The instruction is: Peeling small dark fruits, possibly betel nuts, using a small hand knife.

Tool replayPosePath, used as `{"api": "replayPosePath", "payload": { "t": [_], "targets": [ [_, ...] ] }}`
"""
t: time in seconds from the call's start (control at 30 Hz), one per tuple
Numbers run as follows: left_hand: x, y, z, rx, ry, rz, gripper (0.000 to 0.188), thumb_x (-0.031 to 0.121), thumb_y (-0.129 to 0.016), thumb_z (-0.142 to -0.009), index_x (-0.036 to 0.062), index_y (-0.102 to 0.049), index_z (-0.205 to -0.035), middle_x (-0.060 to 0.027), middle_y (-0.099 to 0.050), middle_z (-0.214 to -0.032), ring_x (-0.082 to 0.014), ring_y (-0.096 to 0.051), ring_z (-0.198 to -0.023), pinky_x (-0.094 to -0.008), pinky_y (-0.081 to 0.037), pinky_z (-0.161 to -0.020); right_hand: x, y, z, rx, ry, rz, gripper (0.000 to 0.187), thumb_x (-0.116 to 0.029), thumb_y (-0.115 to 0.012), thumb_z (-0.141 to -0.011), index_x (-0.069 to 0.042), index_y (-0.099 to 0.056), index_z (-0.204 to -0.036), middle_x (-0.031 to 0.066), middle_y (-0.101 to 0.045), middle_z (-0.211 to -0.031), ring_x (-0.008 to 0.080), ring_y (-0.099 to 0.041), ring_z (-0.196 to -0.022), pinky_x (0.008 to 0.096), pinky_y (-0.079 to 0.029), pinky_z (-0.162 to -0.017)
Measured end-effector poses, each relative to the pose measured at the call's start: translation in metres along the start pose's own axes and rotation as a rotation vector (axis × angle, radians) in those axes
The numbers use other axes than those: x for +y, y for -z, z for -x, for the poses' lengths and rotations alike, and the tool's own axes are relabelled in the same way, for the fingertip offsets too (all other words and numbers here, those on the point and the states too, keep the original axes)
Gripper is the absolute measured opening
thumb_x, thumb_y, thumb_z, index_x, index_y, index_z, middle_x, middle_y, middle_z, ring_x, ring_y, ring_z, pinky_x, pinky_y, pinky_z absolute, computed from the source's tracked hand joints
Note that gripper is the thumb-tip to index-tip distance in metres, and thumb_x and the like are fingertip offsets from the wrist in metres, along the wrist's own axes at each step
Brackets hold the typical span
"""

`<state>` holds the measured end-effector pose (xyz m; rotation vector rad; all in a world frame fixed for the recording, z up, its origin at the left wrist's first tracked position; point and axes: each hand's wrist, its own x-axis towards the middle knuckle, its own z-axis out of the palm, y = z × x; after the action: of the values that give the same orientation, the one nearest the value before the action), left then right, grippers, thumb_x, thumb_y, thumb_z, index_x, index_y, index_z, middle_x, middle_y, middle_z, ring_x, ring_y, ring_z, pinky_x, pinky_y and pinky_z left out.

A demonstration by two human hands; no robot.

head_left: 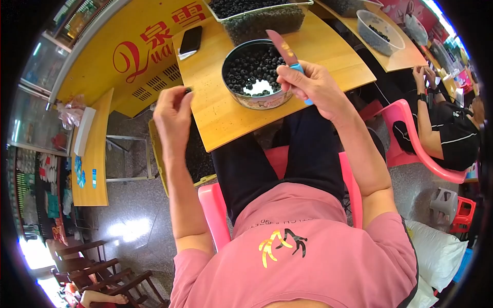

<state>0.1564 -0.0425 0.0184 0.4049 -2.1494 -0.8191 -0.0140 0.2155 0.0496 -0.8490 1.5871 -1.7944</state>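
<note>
While our right hand [321, 87] is gripping the blue handle of a knife [282, 49], our left hand [173, 113] is pinching a small dark piece [188, 91] between thumb and fingertips, just beyond the left edge of the wooden table [226, 131]. We are holding the knife above the right side of a round tin [262, 103], its reddish blade slanting up and to the left. Inside the tin, dark round pieces [249, 69] are lying around a bare, pale patch of the bottom. Behind it, a clear tub [264, 25] is standing heaped with similar pieces, and to its left a black phone [191, 39] is lying on something white. Below our left hand, a yellow crate [158, 159] is sitting beside the table with dark contents. We are sitting on a pink chair [213, 205], and to our right a person in black [452, 133] is sitting on another.
</note>
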Motion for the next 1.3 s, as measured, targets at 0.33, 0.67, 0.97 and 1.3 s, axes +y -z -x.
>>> {"api": "replayPosePath", "payload": {
  "t": [0.33, 0.67, 0.97, 1.3],
  "targets": [
    [0.057, -0.068, -0.05, -0.587, -0.234, 0.012, 0.02, 0.005, -0.068, -0.082, 0.0013, -0.068, -0.101, -0.0119, -0.067, -0.09, -0.0183, -0.064, -0.081, -0.0293, -0.05, -0.072, 0.009, 0.025, 0.008, 0.107, 0.093, 0.182, 0.028, -0.035, -0.066, -0.092, -0.007, -0.067, -0.088, -0.0046, -0.061, -0.074, 0.0001, -0.038, -0.056, 0.0172, -0.029, -0.05],
    [0.026, -0.155, -0.072, -1.117, -0.285, -0.258, 0.019, 0.018, -0.067, -0.074, 0.0114, -0.072, -0.091, -0.0127, -0.07, -0.09, -0.0301, -0.066, -0.089, -0.0415, -0.052, -0.076, 0.017, 0.033, 0.009, 0.112, 0.091, 0.164, 0.027, -0.035, -0.066, -0.092, -0.008, -0.065, -0.086, -0.0048, -0.06, -0.074, 0.0002, -0.038, -0.057, 0.0172, -0.029, -0.05],
    [0.04, -0.149, -0.068, -1.129, -0.207, -0.416, 0.02, 0.019, -0.064, -0.074, 0.0116, -0.072, -0.09, -0.0142, -0.069, -0.094, -0.0296, -0.066, -0.093, -0.0419, -0.051, -0.079, 0.023, 0.023, 0.003, 0.1, 0.022, 0.121, 0.029, -0.033, -0.066, -0.093, -0.005, -0.065, -0.084, -0.0016, -0.062, -0.077, 0.0042, -0.047, -0.067, 0.0206, -0.036, -0.061],
    [0.031, -0.132, -0.068, -0.945, -0.044, 0.122, 0.022, 0.013, -0.067, -0.079, 0.003, -0.069, -0.099, -0.0061, -0.068, -0.084, -0.017, -0.064, -0.078, -0.03, -0.05, -0.069, 0.027, 0.026, 0.004, 0.125, 0.04, 0.106, 0.026, -0.033, -0.066, -0.093, -0.007, -0.066, -0.091, -0.004, -0.062, -0.076, 0.0004, -0.038, -0.056, 0.0175, -0.029, -0.048]
  ]
}}
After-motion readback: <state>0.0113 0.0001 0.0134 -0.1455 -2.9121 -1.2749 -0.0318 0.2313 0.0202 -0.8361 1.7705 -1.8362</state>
